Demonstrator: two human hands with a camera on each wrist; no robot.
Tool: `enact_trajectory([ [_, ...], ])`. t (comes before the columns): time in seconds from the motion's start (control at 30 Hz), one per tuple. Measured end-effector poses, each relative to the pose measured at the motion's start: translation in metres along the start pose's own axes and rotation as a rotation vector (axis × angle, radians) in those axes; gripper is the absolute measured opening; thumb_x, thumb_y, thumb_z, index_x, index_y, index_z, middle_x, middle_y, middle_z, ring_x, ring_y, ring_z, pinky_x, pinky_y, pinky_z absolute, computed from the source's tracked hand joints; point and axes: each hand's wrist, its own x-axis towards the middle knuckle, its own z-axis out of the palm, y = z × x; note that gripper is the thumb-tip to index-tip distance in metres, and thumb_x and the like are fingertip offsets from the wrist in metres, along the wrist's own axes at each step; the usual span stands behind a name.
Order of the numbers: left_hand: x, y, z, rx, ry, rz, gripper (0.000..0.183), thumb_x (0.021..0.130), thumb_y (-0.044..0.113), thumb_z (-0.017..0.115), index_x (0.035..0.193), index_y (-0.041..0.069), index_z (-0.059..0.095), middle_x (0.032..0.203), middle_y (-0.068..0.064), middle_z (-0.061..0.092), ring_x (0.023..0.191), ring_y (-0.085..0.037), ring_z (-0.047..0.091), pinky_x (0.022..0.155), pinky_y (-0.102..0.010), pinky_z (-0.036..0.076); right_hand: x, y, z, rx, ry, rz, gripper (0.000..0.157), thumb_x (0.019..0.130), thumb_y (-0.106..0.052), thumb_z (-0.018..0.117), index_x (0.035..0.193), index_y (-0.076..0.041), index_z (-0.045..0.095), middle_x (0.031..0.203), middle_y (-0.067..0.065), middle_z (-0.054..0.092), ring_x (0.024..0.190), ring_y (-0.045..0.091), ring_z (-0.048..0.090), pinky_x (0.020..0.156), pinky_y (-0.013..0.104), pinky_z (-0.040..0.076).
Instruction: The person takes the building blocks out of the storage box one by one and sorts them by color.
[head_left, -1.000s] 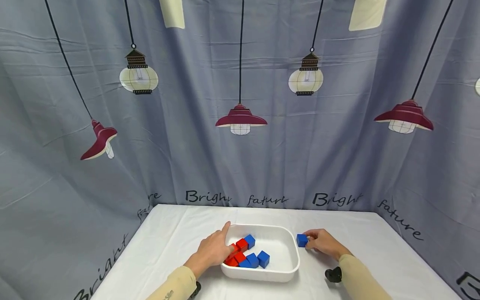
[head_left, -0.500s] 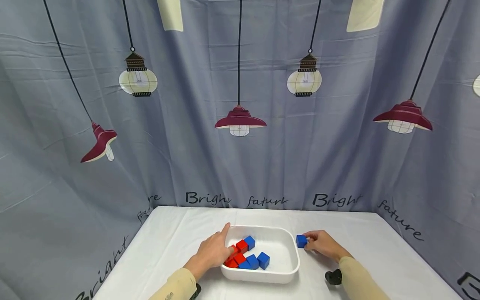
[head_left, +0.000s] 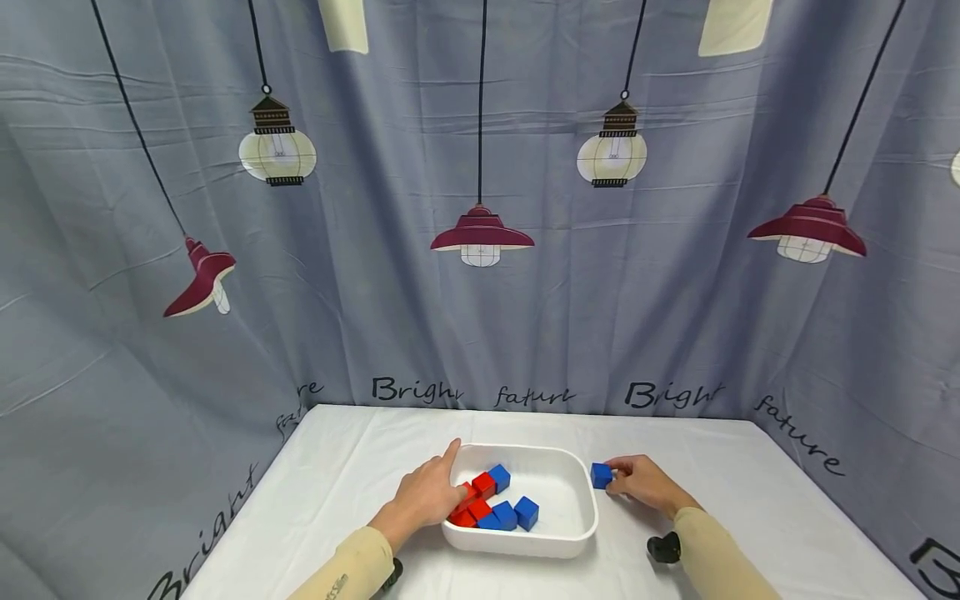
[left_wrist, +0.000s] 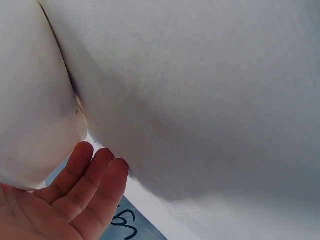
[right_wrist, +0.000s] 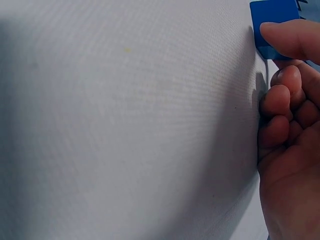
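In the head view my left hand [head_left: 426, 492] holds the left end of a white plastic tray [head_left: 517, 543], thumb over the rim and fingers along the outer wall. The left wrist view shows those fingertips [left_wrist: 120, 172] against the tray's outside [left_wrist: 40, 100]. To the right of the tray, my right hand [head_left: 647, 483] pinches a blue cube [head_left: 601, 476] between thumb and fingers. That blue cube [right_wrist: 274, 20] also appears at the top of the right wrist view, the thumb on its face and the other fingers curled below.
Several red cubes [head_left: 483, 485] and several blue cubes [head_left: 527, 512] lie in the tray's left half. A white cloth [head_left: 660, 429] covers the table. Behind it hangs a grey-blue curtain [head_left: 555, 317] printed with lamps. Small black devices [head_left: 664, 548] sit at both wrists.
The view shifts slightly with the head. Both hands, the tray and the cubes keep practically the same places.
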Motion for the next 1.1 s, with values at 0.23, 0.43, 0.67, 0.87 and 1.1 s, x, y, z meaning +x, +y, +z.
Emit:
enact_trajectory([
  [0.23, -0.001, -0.001, 0.000, -0.004, -0.010, -0.019, 0.078, 0.090, 0.034, 0.066, 0.158, 0.016, 0.032, 0.132, -0.016, 0.060, 0.108, -0.031, 0.062, 0.097, -0.059, 0.050, 0.001, 0.001, 0.003, 0.004, -0.013, 0.017, 0.051, 0.081, -0.008, 0.074, 0.129, 0.005, 0.062, 0.079, 0.004, 0.053, 0.075, 0.019, 0.051, 0.067, 0.031, 0.040],
  [0.43, 0.001, -0.001, -0.001, 0.003, -0.011, -0.020, 0.078, 0.090, 0.035, 0.064, 0.159, 0.018, 0.031, 0.134, -0.016, 0.060, 0.111, -0.032, 0.061, 0.097, -0.059, 0.049, 0.003, 0.000, 0.001, -0.006, -0.012, 0.016, 0.052, 0.083, -0.009, 0.075, 0.131, 0.005, 0.061, 0.079, 0.004, 0.053, 0.075, 0.019, 0.051, 0.066, 0.030, 0.040],
  [0.67, 0.003, 0.001, -0.004, -0.001, -0.016, -0.017, 0.078, 0.090, 0.035, 0.064, 0.158, 0.018, 0.031, 0.135, -0.016, 0.060, 0.112, -0.032, 0.061, 0.097, -0.059, 0.049, 0.002, 0.001, -0.007, 0.023, -0.014, -0.015, 0.056, 0.081, -0.012, 0.079, 0.132, 0.002, 0.062, 0.078, 0.004, 0.052, 0.074, 0.019, 0.051, 0.068, 0.032, 0.039],
  [0.87, 0.004, 0.000, -0.002, 0.010, -0.030, -0.024, 0.078, 0.090, 0.037, 0.064, 0.159, 0.019, 0.030, 0.134, -0.015, 0.060, 0.111, -0.030, 0.061, 0.097, -0.059, 0.050, 0.001, 0.007, -0.018, 0.071, -0.074, -0.018, 0.057, 0.084, -0.019, 0.078, 0.134, 0.001, 0.060, 0.079, 0.005, 0.056, 0.070, 0.020, 0.053, 0.070, 0.032, 0.042],
  [1.1, 0.004, 0.000, -0.001, 0.008, -0.023, -0.016, 0.077, 0.090, 0.036, 0.064, 0.158, 0.018, 0.031, 0.132, -0.015, 0.061, 0.109, -0.030, 0.061, 0.096, -0.059, 0.050, 0.000, 0.004, -0.030, 0.061, -0.112, -0.010, 0.057, 0.086, -0.025, 0.077, 0.135, -0.003, 0.060, 0.082, 0.007, 0.060, 0.072, 0.022, 0.055, 0.075, 0.035, 0.043],
])
